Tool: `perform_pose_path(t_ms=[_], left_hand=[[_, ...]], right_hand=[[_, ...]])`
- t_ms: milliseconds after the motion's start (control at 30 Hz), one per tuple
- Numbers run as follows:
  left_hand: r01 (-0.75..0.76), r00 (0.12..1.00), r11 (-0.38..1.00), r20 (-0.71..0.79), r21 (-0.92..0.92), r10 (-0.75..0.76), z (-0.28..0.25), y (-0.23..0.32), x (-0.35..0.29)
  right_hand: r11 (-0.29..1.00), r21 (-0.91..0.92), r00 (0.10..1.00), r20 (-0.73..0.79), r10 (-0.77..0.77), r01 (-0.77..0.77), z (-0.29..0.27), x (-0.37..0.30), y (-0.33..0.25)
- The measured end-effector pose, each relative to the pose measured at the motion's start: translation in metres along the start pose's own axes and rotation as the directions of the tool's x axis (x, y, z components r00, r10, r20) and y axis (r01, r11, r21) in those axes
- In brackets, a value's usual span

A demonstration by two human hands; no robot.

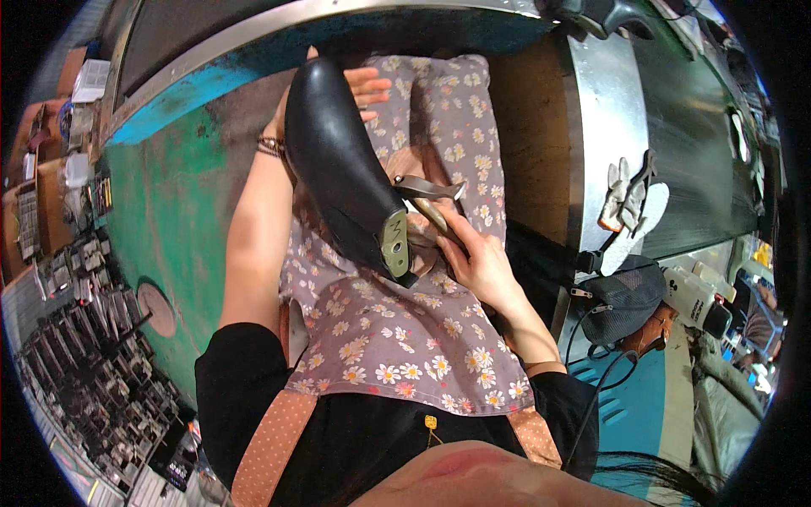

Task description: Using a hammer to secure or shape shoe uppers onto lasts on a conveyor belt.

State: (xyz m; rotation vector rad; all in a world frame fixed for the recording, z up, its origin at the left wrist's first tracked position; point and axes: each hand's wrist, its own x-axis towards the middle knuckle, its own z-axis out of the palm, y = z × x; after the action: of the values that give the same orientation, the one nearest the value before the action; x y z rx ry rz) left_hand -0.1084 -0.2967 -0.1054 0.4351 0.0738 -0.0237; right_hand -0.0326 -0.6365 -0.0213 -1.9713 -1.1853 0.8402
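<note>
A black leather shoe upper on a last [334, 148] lies slanted over my lap, its rounded toe pointing away from me. At its near end shows the green last top with a metal-rimmed hole. My left hand [365, 87] cradles the toe from behind, thumb on one side and stretched fingers on the other; the palm is hidden. Beside the near end, my right hand [477, 258] is closed around a hammer-like hand tool [432, 215] with a dark curved metal head and a brass-coloured handle. The head is close to the leather; whether it touches, I cannot tell.
A flowered apron [414, 372] covers my lap. To the right, a metal-edged bench [612, 110] holds work gloves [623, 198], with a black mesh bag [625, 300] nearer me. A green panel [169, 203] stands left, beside racks of dark parts [93, 346].
</note>
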Motion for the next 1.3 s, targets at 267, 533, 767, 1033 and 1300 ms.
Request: perform_pose_path(t_ms=[267,533,767,1033,1300], left_hand=[[-0.064,0.987,0.936,-0.119,0.347,0.111,0.023,0.022,-0.006],[-0.069,0.993,0.914,0.113,0.400,0.025,0.058,0.001,0.009],[-0.001,0.999,0.682,-0.021,0.732,0.024,0.072,-0.004,0.019],[0.074,0.993,0.528,-0.110,0.846,0.037,0.091,-0.011,0.019],[0.098,0.985,0.484,-0.153,0.870,0.076,0.104,-0.008,0.015]], right_hand=[[0.992,-0.069,0.994,0.048,-0.100,0.103,-0.007,-0.001,0.012],[0.988,-0.156,0.998,-0.060,-0.008,-0.001,-0.023,0.007,0.014],[0.977,-0.094,0.914,-0.344,-0.214,0.193,-0.039,-0.001,0.000],[0.906,-0.312,0.953,-0.002,-0.302,0.286,-0.035,-0.001,-0.014],[0.918,-0.273,0.954,0.000,-0.298,0.287,-0.038,-0.003,-0.029]])
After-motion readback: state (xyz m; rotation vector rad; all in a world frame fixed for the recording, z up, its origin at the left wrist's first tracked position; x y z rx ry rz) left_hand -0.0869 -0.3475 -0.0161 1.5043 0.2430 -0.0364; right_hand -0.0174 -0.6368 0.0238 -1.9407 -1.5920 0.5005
